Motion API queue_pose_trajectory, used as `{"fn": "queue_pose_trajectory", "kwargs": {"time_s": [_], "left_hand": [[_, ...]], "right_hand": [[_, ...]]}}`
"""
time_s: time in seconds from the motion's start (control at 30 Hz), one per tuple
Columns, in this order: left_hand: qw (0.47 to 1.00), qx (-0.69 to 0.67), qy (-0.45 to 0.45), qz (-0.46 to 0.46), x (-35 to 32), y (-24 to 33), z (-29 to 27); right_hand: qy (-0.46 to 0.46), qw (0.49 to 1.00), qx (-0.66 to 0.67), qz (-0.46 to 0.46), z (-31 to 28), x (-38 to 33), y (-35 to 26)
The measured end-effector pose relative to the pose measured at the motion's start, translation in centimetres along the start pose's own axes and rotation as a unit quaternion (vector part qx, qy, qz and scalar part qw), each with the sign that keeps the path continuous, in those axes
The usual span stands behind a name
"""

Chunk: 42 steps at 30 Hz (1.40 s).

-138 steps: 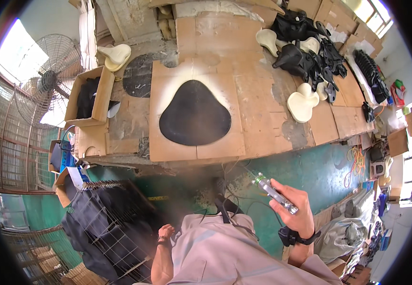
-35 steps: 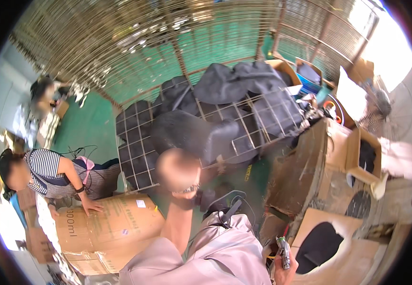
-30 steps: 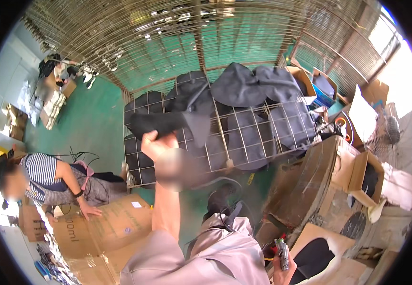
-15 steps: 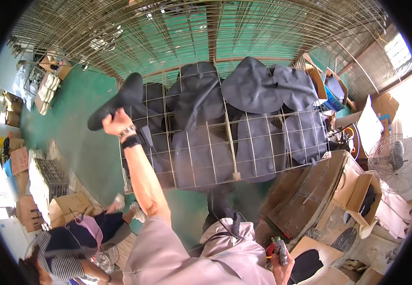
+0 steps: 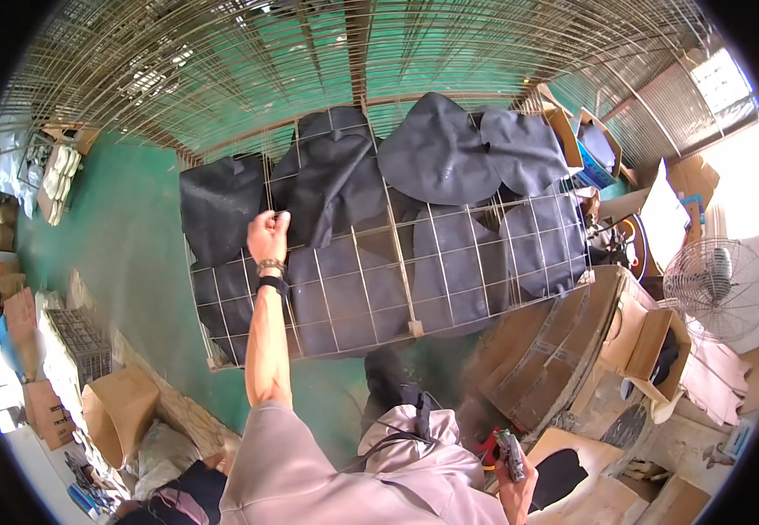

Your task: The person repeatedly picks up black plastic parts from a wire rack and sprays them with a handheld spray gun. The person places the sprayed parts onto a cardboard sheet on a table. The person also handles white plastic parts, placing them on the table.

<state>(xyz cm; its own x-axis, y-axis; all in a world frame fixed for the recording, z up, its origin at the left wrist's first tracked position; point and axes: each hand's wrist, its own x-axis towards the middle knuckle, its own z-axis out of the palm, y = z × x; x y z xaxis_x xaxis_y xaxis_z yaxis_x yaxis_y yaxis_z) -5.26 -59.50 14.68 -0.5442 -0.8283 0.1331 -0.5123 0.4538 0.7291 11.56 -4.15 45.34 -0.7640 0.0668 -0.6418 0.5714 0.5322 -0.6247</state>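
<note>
Over the left part of a wire mesh rack is my left hand, with its fingers curled closed. Whether anything sits inside the fingers is hidden. Beside it, a black leather-like sheet drapes across the rack's far left corner. A creased black sheet lies just to the right of the hand. My right hand stays low by my right side, closed around a small grey hand tool with a red part; its exact kind is unclear.
More black sheets lie on and under the mesh. Large cardboard and a wire-caged fan stand to the right. Wire grids rise behind the rack. At lower left are an open carton and another person, partly visible.
The black sheet in my left hand has gone from the rack's left end to lying spread on its far left corner. My left hand has moved right. The view has shifted slightly.
</note>
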Motion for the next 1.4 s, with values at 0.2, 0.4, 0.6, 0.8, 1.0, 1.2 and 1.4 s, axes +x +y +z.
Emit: {"fn": "queue_pose_trajectory", "kwargs": {"time_s": [0.2, 0.4, 0.6, 0.8, 1.0, 1.2, 1.4], "left_hand": [[0.961, 0.174, -0.02, -0.216, 0.8, -4.1, 3.6], [0.959, 0.158, -0.123, -0.202, 2.7, -1.0, 4.3], [0.947, -0.075, 0.213, -0.229, 7.1, -2.6, 2.7], [0.954, 0.192, 0.024, -0.227, 7.0, 1.7, 2.5], [0.851, -0.447, -0.157, -0.226, 6.9, 5.4, -0.2], [0.747, -0.602, -0.231, -0.161, 6.6, 19.2, -1.9], [0.693, -0.652, -0.248, -0.182, 9.8, 22.1, -4.0]], "right_hand": [[-0.025, 0.988, -0.113, -0.107, -0.7, 0.4, 2.2], [-0.001, 0.994, -0.077, -0.078, -0.3, 0.2, 3.1], [0.019, 0.991, -0.081, -0.106, -0.5, 0.3, 5.0], [0.049, 0.993, -0.082, -0.072, 0.0, -0.2, 4.7], [0.071, 0.996, -0.036, -0.031, 0.4, -0.1, 3.1], [0.046, 0.998, 0.018, -0.034, 1.1, 0.9, 2.2], [0.046, 0.998, 0.019, -0.037, 1.1, 1.1, 1.1]]}}
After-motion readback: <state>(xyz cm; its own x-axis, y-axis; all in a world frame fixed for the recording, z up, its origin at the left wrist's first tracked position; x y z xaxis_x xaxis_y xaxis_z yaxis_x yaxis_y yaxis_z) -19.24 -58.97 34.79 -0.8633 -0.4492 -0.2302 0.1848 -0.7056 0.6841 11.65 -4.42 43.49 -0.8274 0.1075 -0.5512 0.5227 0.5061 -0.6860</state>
